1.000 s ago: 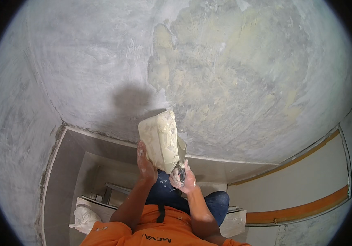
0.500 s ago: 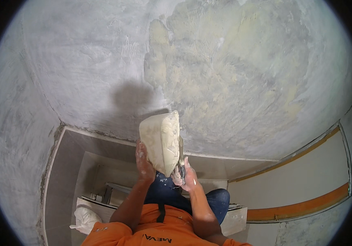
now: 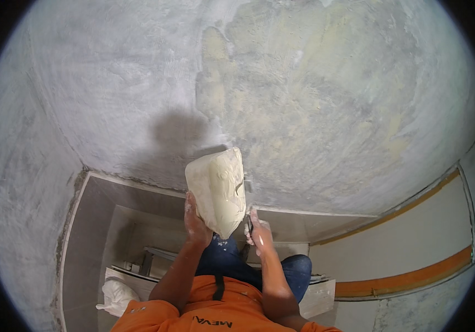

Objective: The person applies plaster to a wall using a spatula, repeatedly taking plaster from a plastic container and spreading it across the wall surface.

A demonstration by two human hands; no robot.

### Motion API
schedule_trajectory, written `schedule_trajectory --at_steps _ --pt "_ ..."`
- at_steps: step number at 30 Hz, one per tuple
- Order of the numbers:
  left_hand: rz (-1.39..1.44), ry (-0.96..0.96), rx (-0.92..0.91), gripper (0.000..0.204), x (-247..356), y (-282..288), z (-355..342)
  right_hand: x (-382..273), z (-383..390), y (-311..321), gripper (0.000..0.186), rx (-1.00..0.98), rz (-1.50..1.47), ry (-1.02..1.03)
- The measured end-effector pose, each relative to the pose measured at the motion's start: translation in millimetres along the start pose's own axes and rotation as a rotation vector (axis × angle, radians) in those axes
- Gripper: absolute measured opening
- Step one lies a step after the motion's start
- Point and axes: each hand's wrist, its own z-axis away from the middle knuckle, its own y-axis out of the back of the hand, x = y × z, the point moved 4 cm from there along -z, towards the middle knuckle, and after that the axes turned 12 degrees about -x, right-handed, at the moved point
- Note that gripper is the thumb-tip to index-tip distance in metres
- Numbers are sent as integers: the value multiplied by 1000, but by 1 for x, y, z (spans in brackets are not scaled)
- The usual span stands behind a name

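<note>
Since half a second ago, the person's right hand (image 3: 260, 233) has shifted a little to the right, away from the cream-coloured, box-shaped tub (image 3: 207, 182), which has turned slightly; the metal blade that showed along the tub's right edge is now mostly out of sight. This right hand, flecked with white paste, is curled around a slim, dark-handled scraping tool (image 3: 249, 222), just beside the tub's lower right edge.

Across from it, the left hand (image 3: 194, 224) grasps the tub, palm and fingers laid along its lower left side; the fingers' far ends are hidden. So the tub lies between the two hands, reaching up beyond them, tilted, its right face thickly smeared with pale, putty-like paste.

Nearer the body, blue denim trousers (image 3: 221, 257) carry white spots, and the bright orange cloth shirt (image 3: 204, 293) bears short dark lettering across the chest, its left end running into a fold.

Farther out, a knotted white plastic bag (image 3: 117, 297) sits at lower left, and a grey plastered wall (image 3: 315, 99) with yellowish patches rises beyond the tub.
</note>
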Motion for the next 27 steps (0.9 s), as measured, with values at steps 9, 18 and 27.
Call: schedule_trajectory --at_steps 9,18,27 --pt "-162 -289 194 69 8 45 -23 -30 52 -2 31 -220 -42 267" --pt "-742 -297 -114 54 2 30 -20 -64 55 -12 24 -42 29 460" --pt "-207 -287 267 67 16 54 -25 -79 69 6 21 367 1023 758"
